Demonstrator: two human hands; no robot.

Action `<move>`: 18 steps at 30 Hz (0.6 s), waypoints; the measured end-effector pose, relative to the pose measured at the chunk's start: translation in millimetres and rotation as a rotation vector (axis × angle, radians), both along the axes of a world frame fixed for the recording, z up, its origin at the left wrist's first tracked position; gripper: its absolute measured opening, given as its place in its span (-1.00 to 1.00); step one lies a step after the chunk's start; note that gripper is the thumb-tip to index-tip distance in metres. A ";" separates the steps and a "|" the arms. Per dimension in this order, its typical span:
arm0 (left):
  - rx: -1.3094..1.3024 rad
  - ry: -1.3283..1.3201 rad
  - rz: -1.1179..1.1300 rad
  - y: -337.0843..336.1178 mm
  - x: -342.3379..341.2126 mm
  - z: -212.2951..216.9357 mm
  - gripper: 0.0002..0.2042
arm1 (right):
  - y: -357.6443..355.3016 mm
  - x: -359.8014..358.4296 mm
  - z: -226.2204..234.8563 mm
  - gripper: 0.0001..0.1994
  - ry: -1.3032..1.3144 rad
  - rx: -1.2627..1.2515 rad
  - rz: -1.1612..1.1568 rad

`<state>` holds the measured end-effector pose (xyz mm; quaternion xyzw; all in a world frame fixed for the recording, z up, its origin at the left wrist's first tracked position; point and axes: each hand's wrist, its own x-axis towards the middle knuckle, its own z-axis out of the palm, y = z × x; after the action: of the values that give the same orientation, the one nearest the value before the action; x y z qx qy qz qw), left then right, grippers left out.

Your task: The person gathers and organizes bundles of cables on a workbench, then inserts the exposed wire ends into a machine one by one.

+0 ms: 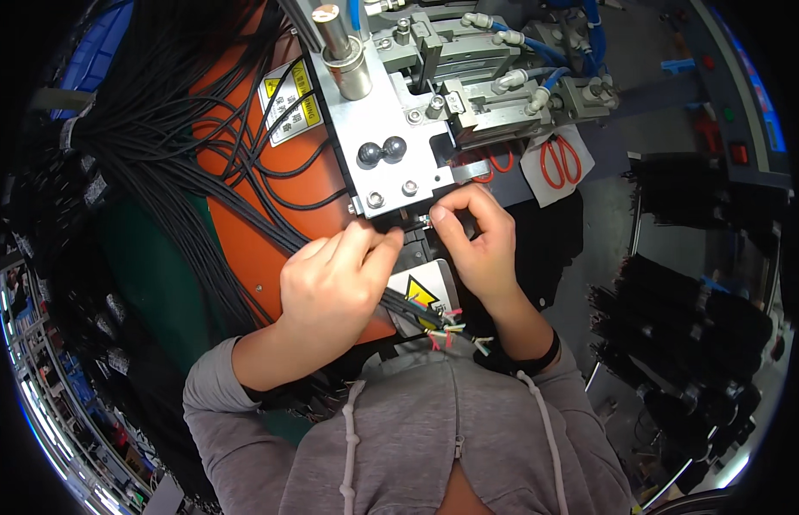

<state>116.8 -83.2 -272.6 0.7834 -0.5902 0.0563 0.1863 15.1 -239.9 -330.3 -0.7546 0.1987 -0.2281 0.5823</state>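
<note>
We have both hands up at the mouth of the small press machine (391, 154), right under its grey metal plate. Our left hand (335, 283) is curled with the fingers pressed together around a black cable (408, 302), which runs from under the palm down toward our chest, where its stripped ends with coloured wire tips (451, 330) fan out just above the grey hoodie (442, 429). Our right hand (472, 236) is pinched, thumb against forefinger, on something very small at the slot below the plate; we cannot tell whether it is a single wire end or a terminal, as the fingertips hide it.

As for progress, we judge that we are mid-way through feeding 1 cable: it is picked out and held, and an end is being presented to the slot, but nothing shows whether it is already seated. A great mass of black cables (176, 146) hangs over the orange panel (245, 249) to our left, and more black bundles (683, 300) lie stacked to our right. We cannot tell which pile is finished and which is waiting, so how much is left stays unclear. A pair of red-handled scissors (561, 161) lies untouched beside the machine
</note>
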 end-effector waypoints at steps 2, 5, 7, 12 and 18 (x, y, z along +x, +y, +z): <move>0.034 -0.023 0.019 1.3 -5.2 3.3 -0.78 | -3.2 -2.3 -0.2 -0.90 0.064 0.103 0.030; 0.109 -0.072 0.071 4.1 -7.4 4.4 -0.80 | -7.8 0.5 1.0 -0.88 -0.222 -0.207 0.001; 0.098 -0.022 0.088 4.7 -3.1 3.8 -0.80 | -8.5 4.1 10.6 -0.88 -0.295 -0.248 0.190; -0.097 0.095 -0.073 2.4 5.2 -4.7 -0.78 | -8.5 4.7 16.9 -0.87 -0.462 -0.353 0.521; -0.353 0.083 -0.274 -2.6 7.3 5.4 -0.72 | -10.0 -19.5 25.4 -0.80 -0.485 -0.367 0.326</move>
<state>124.1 -85.8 -267.2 0.6530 -0.6639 0.1005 0.3504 -4.4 -249.9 -304.9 -0.7924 -0.1130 -0.3367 0.4959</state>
